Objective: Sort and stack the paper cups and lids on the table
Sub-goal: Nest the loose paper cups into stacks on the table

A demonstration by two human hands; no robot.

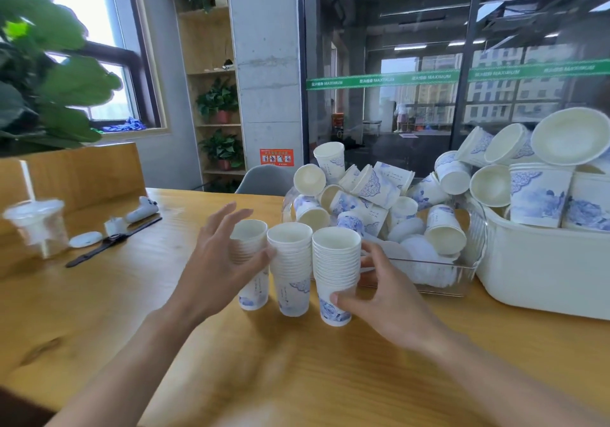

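Three stacks of white paper cups with blue print stand side by side on the wooden table (297, 377): a left stack (252, 261), a middle stack (292, 268) and a right stack (336, 271). My left hand (218, 261) is spread in front of the left stack, fingers straight, thumb tip near the middle stack. My right hand (376, 298) grips the right stack, thumb on its front and fingers behind. Behind them a clear tray (439, 281) holds loose cups (373, 189) and white lids (419, 251).
A white bin (544, 271) heaped with larger cups stands at the right. At the left are a clear plastic drink cup (39, 225) with a straw, a black watch (109, 241), a small white case (85, 239) and a white device (142, 210). A grey chair (264, 179) stands behind the table.
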